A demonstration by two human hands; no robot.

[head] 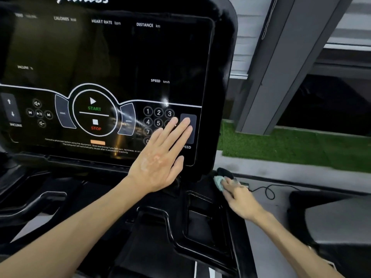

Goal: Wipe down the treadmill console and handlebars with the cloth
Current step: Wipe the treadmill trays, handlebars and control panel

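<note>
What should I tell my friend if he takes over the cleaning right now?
Left hand: open, flat on the treadmill console, covering part of the number keypad beside the speed button.
Right hand: pressing the pale green cloth against the black edge at the console's lower right corner.
Done: cannot tell which parts are already wiped.
Left: probably the screen and the handlebars.

Gym setting, treadmill console (112,77) with start, stop, speed keys, artificial turf (291,147) beside
</note>
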